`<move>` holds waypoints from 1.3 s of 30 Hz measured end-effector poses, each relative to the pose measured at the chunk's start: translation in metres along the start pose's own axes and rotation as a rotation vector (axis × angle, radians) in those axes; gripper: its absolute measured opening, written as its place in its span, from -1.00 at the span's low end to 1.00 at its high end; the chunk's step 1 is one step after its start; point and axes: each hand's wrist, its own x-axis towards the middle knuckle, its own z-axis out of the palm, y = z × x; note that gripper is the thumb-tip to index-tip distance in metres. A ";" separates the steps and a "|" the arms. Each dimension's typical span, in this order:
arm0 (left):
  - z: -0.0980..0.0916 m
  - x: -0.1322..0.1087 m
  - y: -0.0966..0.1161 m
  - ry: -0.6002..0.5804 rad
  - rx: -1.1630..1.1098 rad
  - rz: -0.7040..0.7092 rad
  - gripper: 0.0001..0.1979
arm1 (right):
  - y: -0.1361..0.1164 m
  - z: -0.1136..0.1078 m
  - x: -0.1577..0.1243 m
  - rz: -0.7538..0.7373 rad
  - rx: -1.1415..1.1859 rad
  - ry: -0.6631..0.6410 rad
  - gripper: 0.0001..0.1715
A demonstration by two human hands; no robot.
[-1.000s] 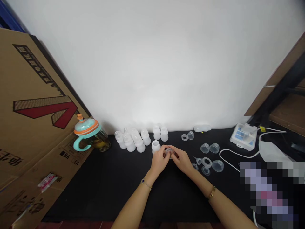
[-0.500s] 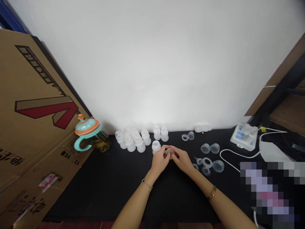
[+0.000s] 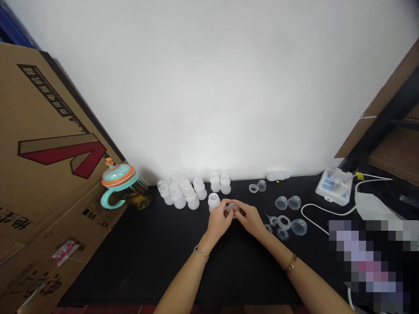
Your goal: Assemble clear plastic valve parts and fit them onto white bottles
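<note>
My left hand [image 3: 221, 218] and my right hand [image 3: 250, 217] meet over the table, their fingers closed round a small translucent bottle collar ring [image 3: 233, 207]. Fingers cover much of it, so whether a nipple sits inside cannot be made out. Just beyond my left hand stands an open white baby bottle [image 3: 214, 200]. To the right of my right hand lie loose clear parts: a collar ring [image 3: 283, 223], a nipple [image 3: 283, 234], a thin-tailed piece [image 3: 273, 220] and a dome cap [image 3: 299, 227].
Several capped bottles [image 3: 177, 197] cluster at the back left, with two more bottles [image 3: 225, 185] near the wall. A teal-lidded jug [image 3: 126, 185] stands beside a cardboard box [image 3: 59, 174]. Two dome caps [image 3: 293, 203], a white case [image 3: 334, 186] and a cable [image 3: 340, 215] lie on the right.
The whole view has shifted very slightly. Both hands keep the same hold on the collar ring, and nothing on the table has visibly moved.
</note>
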 end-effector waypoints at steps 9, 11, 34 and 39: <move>-0.002 -0.001 0.002 -0.013 -0.017 0.005 -0.81 | -0.002 -0.002 0.000 0.013 0.009 -0.010 -0.55; -0.002 0.000 0.002 -0.020 -0.023 0.009 -0.80 | -0.002 -0.002 0.000 0.010 0.015 -0.006 -0.56; 0.001 0.000 -0.005 -0.046 -0.268 -0.021 -0.67 | 0.001 0.000 -0.002 -0.073 0.022 0.027 -0.55; 0.001 0.000 -0.004 -0.041 -0.257 -0.010 -0.67 | 0.000 0.000 -0.002 -0.082 0.002 0.030 -0.55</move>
